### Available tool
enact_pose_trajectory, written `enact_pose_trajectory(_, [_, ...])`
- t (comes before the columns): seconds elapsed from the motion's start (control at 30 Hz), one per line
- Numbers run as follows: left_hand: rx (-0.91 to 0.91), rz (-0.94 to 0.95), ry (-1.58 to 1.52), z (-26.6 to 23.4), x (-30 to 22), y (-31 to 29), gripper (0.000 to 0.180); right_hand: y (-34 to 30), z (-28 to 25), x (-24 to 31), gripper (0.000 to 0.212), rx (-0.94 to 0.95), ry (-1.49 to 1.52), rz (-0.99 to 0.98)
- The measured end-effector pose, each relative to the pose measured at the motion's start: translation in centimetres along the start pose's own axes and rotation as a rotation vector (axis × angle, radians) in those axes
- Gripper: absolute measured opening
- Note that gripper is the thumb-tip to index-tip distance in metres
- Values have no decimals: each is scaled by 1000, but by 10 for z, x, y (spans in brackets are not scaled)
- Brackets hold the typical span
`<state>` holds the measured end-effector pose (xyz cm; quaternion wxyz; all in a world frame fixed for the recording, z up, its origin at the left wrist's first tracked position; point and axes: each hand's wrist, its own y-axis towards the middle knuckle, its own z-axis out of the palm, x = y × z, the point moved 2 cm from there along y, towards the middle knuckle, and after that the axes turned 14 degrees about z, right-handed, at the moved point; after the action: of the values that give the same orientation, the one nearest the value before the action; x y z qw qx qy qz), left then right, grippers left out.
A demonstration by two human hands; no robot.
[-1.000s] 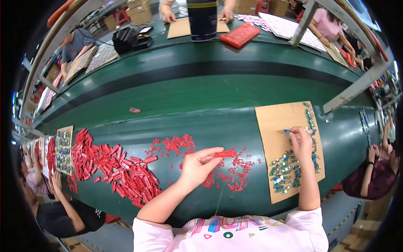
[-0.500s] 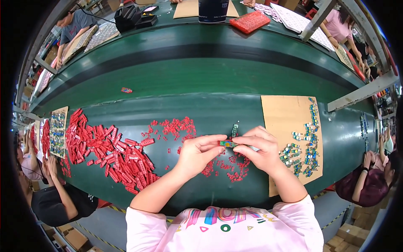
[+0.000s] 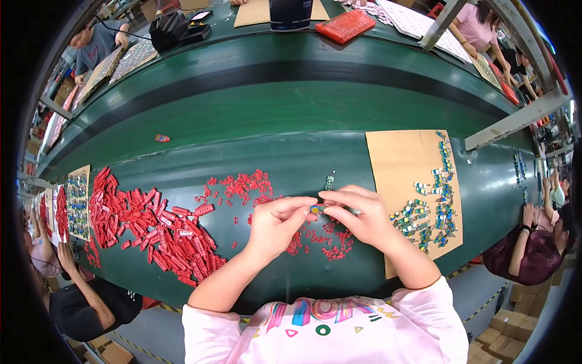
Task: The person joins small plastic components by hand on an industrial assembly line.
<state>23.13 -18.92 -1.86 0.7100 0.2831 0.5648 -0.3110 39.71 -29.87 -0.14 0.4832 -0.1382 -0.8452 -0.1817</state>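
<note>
A small circuit board [image 3: 316, 209] with blue, green and red on it is pinched between the fingertips of both my hands. My left hand [image 3: 276, 225] grips its left end and my right hand [image 3: 362, 217] its right end; the fingers cover much of it. Another little green board [image 3: 330, 181] lies just beyond my fingers. Around and beneath my hands are tiny red plastic pieces [image 3: 245, 184]. To the left spreads a big heap of long red plastic casings [image 3: 182, 233]. On the right, several populated circuit boards [image 3: 445, 212] lie on a cardboard sheet [image 3: 400, 158].
A green conveyor belt [image 3: 267, 106] runs beyond the worktop, carrying one small red assembled piece [image 3: 162, 138]. A tray of boards [image 3: 79, 200] stands at far left. Metal posts [image 3: 515, 121] rise at the right. Co-workers sit left, right and across.
The held board now shows less between my fingertips, which have closed in over it. The view has shifted slightly, and the red piece on the belt has moved left.
</note>
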Motion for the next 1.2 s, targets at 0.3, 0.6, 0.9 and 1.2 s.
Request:
enact_pose_trajectory(0.3, [170, 57, 325, -4, 3, 10, 24, -4, 13, -18, 27, 98, 265, 260])
enact_pose_trajectory(0.6, [-234, 117, 850, -140, 1, 130, 32, 32, -42, -48, 24, -124, -244, 243])
enact_pose_trajectory(0.9, [-340, 395, 1249, -183, 5, 105, 34, 29, -23, -41, 24, 21, -611, -22])
enact_pose_trajectory(1.2, [158, 127, 1534, -149, -39, -6, 19, 4, -42, -57, 15, 209, -515, 127])
